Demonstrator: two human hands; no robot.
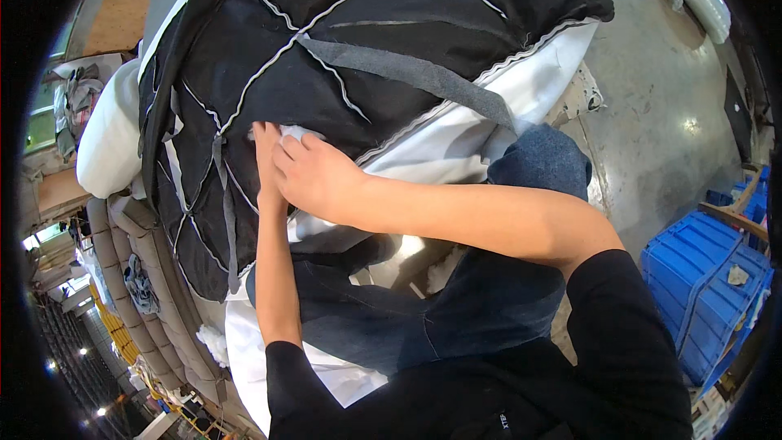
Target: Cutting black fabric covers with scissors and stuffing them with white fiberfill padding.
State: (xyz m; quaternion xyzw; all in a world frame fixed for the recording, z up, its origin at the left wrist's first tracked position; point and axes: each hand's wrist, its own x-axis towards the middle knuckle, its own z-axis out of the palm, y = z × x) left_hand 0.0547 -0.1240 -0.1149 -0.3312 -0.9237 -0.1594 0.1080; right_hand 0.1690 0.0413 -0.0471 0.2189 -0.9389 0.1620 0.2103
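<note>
Meeting the left hand (265, 159) (on black fabric (285, 98)), right hand (316, 178) curls.

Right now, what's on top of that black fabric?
The left hand and right hand are on the black fabric, with some white material beside them. A long grey strip lies partly on it. Whatever the hands and strip cover is hidden.

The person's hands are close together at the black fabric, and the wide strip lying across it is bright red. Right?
Not quite: the wide strip is grey, not bright red, as the head view shows. The left hand and right hand are close together at the black fabric.
</note>
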